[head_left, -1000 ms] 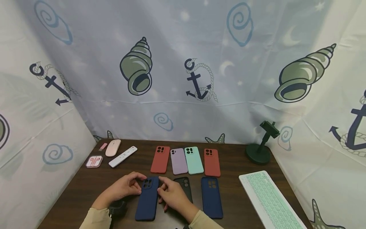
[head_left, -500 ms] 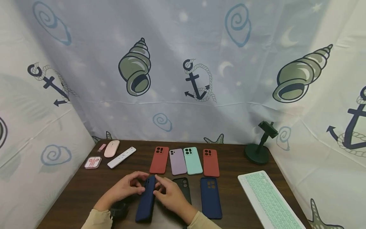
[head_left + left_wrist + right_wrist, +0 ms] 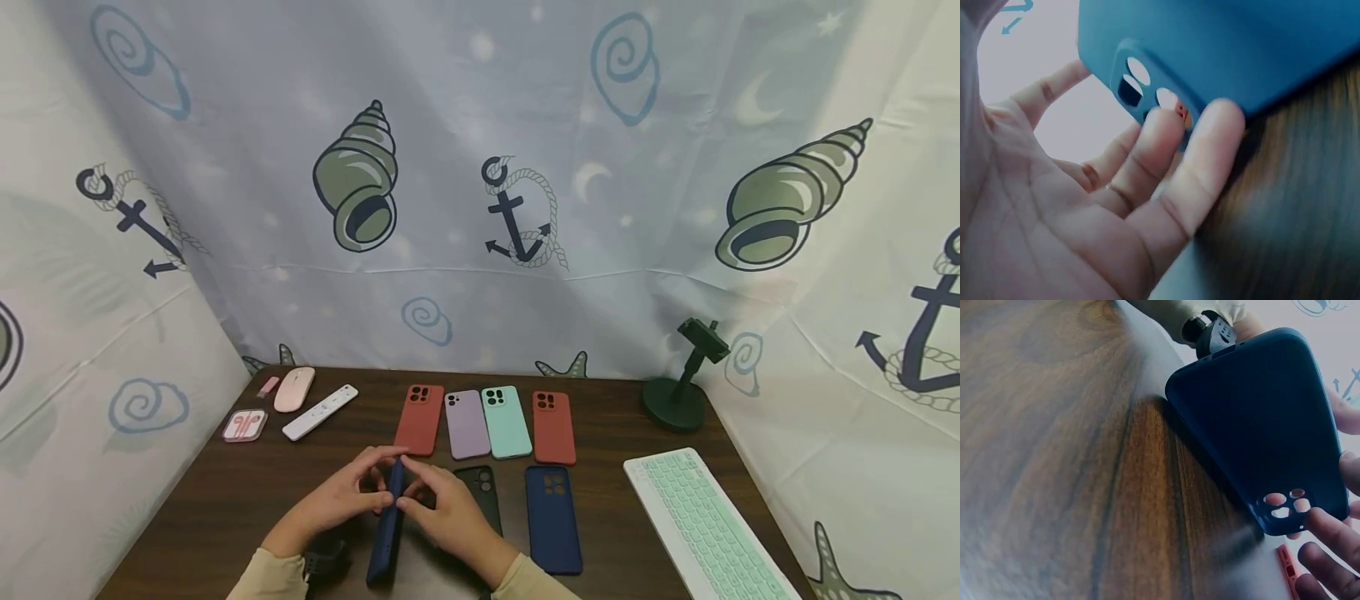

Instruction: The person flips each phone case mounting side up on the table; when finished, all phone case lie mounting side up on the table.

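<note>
A blue phone case [image 3: 386, 537] stands edge-up at the lower centre of the head view (its camera holes [image 3: 1280, 512] show in both wrist views). The left hand [image 3: 341, 498] and right hand [image 3: 453, 512] hold its far end, each grip partly closed, thumb and finger pinching. Just right, a dark phone case [image 3: 487, 498] lies on the table [image 3: 225, 500].

Left fingers [image 3: 377, 455] and right fingers [image 3: 424, 473] bent, pinching from opposite sides, tips close together; wrists [image 3: 286, 533] well apart.
</note>
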{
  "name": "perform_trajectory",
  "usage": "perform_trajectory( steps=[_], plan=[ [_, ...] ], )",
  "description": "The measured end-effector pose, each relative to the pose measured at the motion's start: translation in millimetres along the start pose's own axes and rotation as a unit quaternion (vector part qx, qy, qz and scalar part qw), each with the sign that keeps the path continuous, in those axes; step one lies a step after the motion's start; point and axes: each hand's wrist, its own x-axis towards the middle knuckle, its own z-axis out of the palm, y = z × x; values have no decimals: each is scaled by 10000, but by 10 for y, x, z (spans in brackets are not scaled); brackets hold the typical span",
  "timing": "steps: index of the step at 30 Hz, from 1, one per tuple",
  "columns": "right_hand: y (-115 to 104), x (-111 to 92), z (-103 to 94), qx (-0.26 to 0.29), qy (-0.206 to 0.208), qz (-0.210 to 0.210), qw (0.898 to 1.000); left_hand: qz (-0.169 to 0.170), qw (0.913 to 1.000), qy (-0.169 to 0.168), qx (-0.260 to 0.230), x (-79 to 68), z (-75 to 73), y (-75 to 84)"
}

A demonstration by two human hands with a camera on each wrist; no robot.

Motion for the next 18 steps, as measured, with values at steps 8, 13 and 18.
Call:
perform_trajectory(
  steps=[8,13,18],
  plan=[
    [11,-18,11,-657,-50,-339,9973,22,9998,38,207,14,26,33],
    [16,-15,12,-655,-150,-346,9971,-18,10000,34,65,3,6,29],
    [44,-4,28,-804,-199,-215,9963,-191,9997,74,-132,-3,-30,-3]
  ],
)
